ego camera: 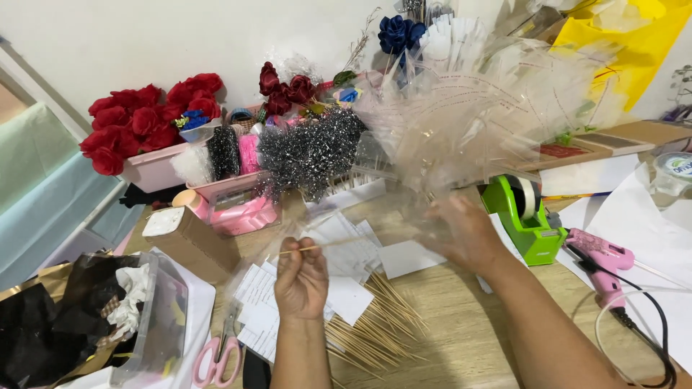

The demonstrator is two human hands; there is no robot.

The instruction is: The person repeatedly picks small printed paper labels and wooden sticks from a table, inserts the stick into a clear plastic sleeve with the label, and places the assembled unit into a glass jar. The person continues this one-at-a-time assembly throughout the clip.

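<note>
My left hand point(300, 277) pinches a skewer point(317, 247) upright-ish; right hand point(461, 232), fingers spread, steadies clear cellophane point(476, 122) w/ counter's point(461, 317) skewer pile point(375, 320) in reach.

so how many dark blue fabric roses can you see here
2, side by side at the top centre: one dark blue rose, another just right of it, above the clear cellophane. More may be hidden behind the wrap.

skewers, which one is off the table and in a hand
The single thin skewer pinched in the left hand, held level above the papers. All the others lie in a loose pile on the table.
</note>
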